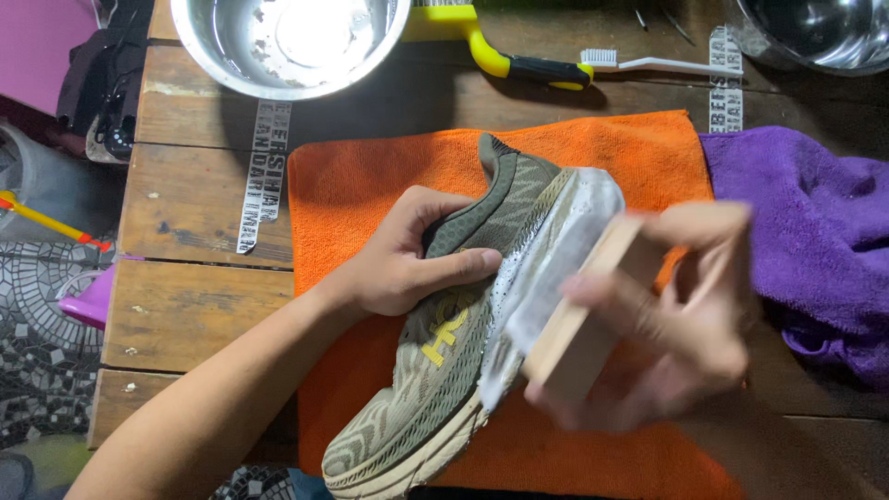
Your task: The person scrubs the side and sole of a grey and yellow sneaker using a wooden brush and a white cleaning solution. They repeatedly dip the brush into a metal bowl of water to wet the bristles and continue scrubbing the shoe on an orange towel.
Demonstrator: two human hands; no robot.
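Clamped on the olive shoe point(444, 370) by my left hand point(403, 264), right hand point(667, 324) gripping the wooden brush point(583, 319), I scrub its sole; next needs steady strokes.

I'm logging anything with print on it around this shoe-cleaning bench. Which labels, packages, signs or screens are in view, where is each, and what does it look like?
Left tape strip: long pale band with dark lettering, stuck on the wooden table below the steel bowl.
Right tape strip: same kind, upright, by the white toothbrush.
Shoe logo: yellow mark on the olive shoe.
No packages, signs or screens.

White printed strips point(264, 176) on table point(199, 199)
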